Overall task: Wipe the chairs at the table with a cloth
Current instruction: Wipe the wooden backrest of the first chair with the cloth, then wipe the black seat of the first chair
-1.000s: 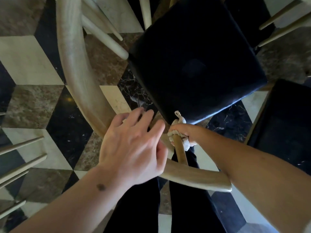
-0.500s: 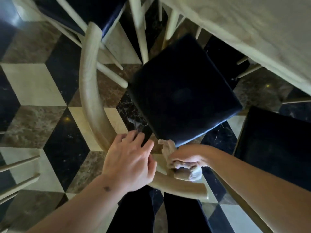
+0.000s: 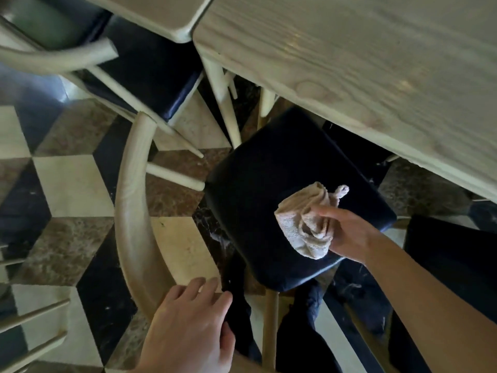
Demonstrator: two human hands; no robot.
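Head view: the cloth (image 3: 304, 224) is held tight in the right hand (image 3: 347, 232) on the dark seat (image 3: 269, 189). The left hand (image 3: 188, 327) is laid open on the chair back (image 3: 131, 211). At least 2 more chairs look left to be wiped.

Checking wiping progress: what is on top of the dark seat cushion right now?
A bunched cloth, held in the right hand, is over the seat cushion. The patch beneath the cloth is hidden.
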